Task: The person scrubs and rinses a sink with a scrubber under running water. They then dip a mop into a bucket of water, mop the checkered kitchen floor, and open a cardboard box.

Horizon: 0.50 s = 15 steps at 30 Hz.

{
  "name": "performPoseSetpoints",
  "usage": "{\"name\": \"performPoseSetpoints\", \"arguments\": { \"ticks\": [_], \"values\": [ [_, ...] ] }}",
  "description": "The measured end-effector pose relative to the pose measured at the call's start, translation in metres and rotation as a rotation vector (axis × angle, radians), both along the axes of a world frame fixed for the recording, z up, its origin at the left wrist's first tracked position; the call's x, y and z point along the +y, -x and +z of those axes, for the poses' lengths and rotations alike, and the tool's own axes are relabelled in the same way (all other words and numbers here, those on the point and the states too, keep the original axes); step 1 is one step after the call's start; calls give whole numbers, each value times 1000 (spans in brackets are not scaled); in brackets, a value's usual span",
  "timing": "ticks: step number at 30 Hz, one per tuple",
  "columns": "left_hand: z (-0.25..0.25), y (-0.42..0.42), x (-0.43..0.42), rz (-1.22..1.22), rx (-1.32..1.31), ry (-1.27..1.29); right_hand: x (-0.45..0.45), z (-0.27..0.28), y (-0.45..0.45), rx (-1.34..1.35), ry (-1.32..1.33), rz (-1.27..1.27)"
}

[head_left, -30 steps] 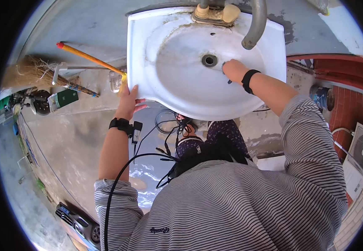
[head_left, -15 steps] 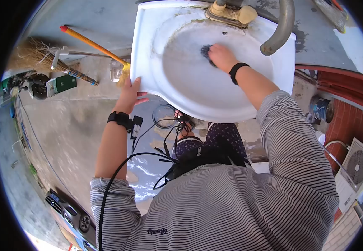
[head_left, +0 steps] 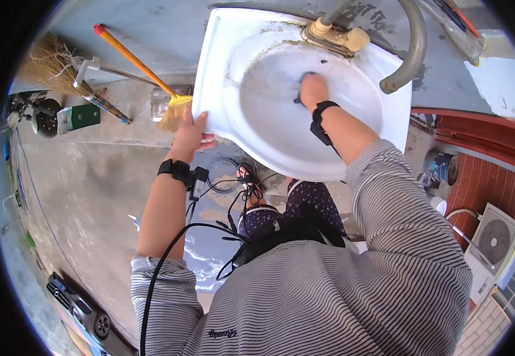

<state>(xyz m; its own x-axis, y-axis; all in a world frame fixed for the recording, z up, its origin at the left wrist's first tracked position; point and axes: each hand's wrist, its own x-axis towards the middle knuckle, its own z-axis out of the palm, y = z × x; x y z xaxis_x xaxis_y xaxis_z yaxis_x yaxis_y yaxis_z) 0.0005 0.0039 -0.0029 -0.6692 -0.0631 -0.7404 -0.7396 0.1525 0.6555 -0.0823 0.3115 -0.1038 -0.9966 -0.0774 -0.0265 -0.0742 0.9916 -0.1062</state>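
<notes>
A white washbasin (head_left: 222,71) with grime along its back edge stands in front of me. Down in the bowl, my right hand (head_left: 315,92) is closed over a dark scouring pad (head_left: 297,99), pressed against the bowl's surface. Most of the pad is hidden under the fingers. My left hand (head_left: 191,136) grips the basin's left front corner, thumb on top and the other fingers partly below the rim. A dirty beige tap base (head_left: 352,40) sits at the back edge of the basin.
A curved grey pipe (head_left: 414,50) hangs over the basin's right side. To the left are a yellow broom (head_left: 133,56), a straw broom (head_left: 61,68) and a green box (head_left: 83,117). Cables hang by my legs. A bucket (head_left: 441,167) stands at the right.
My right hand has shifted slightly within the bowl, its wrist turned and the pad more covered. The left hand keeps its hold on the corner. The whole view has tilted a little.
</notes>
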Motion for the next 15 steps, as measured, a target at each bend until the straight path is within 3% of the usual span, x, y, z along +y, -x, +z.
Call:
{"name": "performPoseSetpoints", "arguments": {
  "ticks": [2, 3, 6, 8, 9, 11, 15],
  "values": [
    [-1, 0, 0, -4, 9, -25, -22, 4, -6, -35, -87, 243],
    [-3, 1, -1, -4, 15, -28, -28, 6, -7, -29, -91, 243],
    [-5, 1, -1, -12, 3, -26, -32, 27, -13, 4, 87, 421],
    [-2, 0, 1, 13, 3, -36, -28, 49, -13, -345, 248, 597],
    [-3, 1, 0, -2, -17, -33, -25, 59, -18, -327, 238, 594],
    [-2, -1, -2, -10, -8, -43, -14, 73, -28, -111, 537, 383],
    [5, -1, 1, -24, -14, -46, 59, 106, -34, 20, 475, 8]
  ]
}}
